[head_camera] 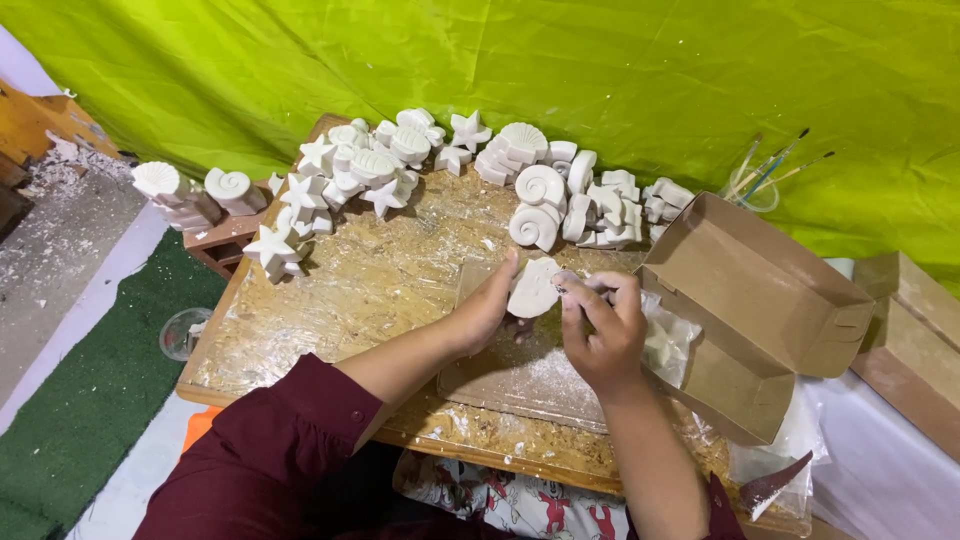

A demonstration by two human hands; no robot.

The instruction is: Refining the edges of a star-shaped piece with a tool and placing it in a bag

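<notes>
Hands meet over my board [400,280], working one white shell cast [534,288].

My left hand [487,308] cups the cast from the side, fingers closed round its edge; my right hand [600,325] pinches a small tool against it. One open cardboard box [760,290] sits right; many plaster shells and stars [420,170] crowd the far edge.

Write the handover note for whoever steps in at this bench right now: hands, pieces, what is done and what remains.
Left hand: holds the white shell-shaped plaster cast upright over the dusty flat board.
Right hand: pinches a small thin tool, mostly hidden, against the cast's right edge.
Done: white dust on the board suggests some trimming.
Left: likely the pile of white plaster shells and stars at the table's far edge; whether they are finished cannot be told. The open brown cardboard box sits to the right.
</notes>
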